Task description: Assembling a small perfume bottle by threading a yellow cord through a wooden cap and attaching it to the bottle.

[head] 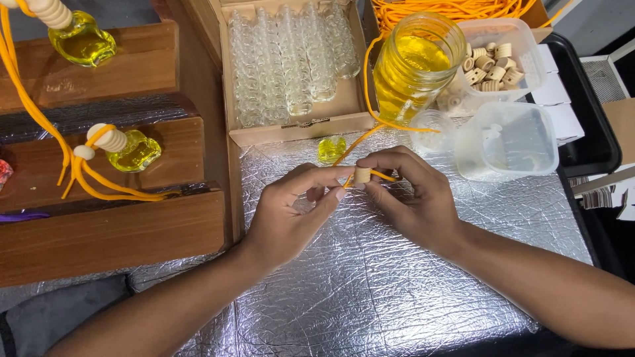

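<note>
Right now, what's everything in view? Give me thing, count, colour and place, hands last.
Wooden cap: one, pale tan, pinched between both hands.
Cord: one, orange, running from the cap up past the jar.
Small bottle: one, yellow liquid, on the foil mat above the hands.
Jar: one, clear with yellow liquid, top centre.
Empty bottles: many, clear, in the cardboard box.
Tub of caps: one, clear plastic, right of the jar.
Lidded tub: one, clear, right.
Finished bottles: two, yellow with cords, on the wooden steps at left.
Left hand: on the cap.
Right hand: on the cap.
</note>
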